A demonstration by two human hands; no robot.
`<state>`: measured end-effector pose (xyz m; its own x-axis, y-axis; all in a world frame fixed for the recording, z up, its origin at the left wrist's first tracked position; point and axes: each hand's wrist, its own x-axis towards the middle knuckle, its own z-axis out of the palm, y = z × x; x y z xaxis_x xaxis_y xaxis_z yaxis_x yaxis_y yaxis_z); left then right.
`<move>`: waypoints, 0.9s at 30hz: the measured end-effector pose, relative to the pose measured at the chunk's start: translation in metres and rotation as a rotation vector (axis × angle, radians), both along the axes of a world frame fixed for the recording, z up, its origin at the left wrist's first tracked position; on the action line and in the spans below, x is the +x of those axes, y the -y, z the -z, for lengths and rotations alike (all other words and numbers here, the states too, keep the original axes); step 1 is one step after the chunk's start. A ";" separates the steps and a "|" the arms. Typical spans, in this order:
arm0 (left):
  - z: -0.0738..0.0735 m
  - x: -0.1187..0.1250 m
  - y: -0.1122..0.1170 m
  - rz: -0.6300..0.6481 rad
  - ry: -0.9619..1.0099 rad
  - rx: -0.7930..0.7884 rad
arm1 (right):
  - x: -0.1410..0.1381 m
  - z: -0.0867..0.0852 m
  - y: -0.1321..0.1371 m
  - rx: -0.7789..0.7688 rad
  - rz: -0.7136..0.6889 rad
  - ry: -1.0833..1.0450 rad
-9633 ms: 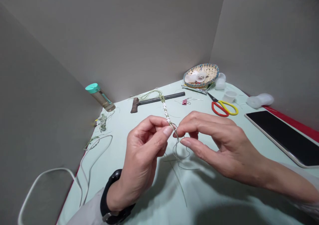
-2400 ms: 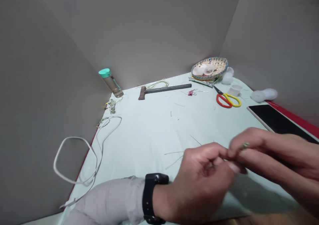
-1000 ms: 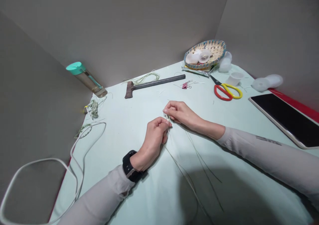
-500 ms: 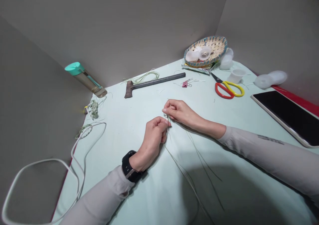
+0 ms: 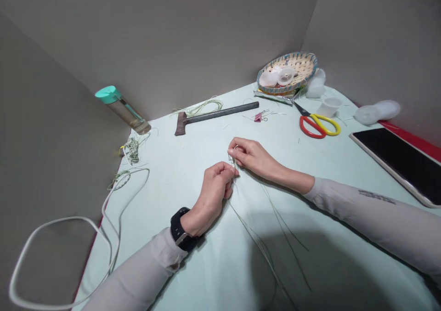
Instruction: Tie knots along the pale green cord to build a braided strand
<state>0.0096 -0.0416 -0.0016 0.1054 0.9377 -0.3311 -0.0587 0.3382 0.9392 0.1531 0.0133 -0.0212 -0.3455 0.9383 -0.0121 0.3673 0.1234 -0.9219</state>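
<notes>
1. Braid point(image 5: 232, 163), head view: a short, pale piece with green in it, bridging the two hands' fingertips near the middle of the table point(image 5: 186, 168).
2. Its long axis runs roughly away from the wearer, the far end leaning a little left. Neither hand is nearer: each meets one end, with only a short length showing between them.
3. Left hand point(image 5: 217, 186) has the near end, thumb and forefinger pressed together with no visible gap, the other fingers curled in. From this grip the braid lies forward.
4. Right hand point(image 5: 254, 158) comes in from the right and is pinched tight at the far end; from this grip the braid lies back toward the wearer. Just which fibres sit between these tips is too small to tell.
5. Loose strands point(image 5: 255, 241) trail from below the left hand toward the wearer and rightward; others emerge beside the right wrist. Where they join the braid is hidden.
6. Farther off, apart from both hands, lie a hatchet point(image 5: 223, 112), a pink clip point(image 5: 257, 117) and scissors point(image 5: 313, 137); a phone point(image 5: 403, 164) rests at right.
</notes>
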 end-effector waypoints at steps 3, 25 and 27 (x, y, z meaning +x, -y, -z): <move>0.000 0.000 0.000 0.001 0.000 0.000 | -0.001 0.000 -0.001 0.003 -0.003 0.016; 0.001 -0.001 0.002 0.007 -0.007 0.014 | -0.004 0.002 0.000 0.027 0.019 0.034; 0.001 -0.001 0.002 0.005 -0.008 0.020 | -0.004 0.002 0.001 0.047 0.033 0.059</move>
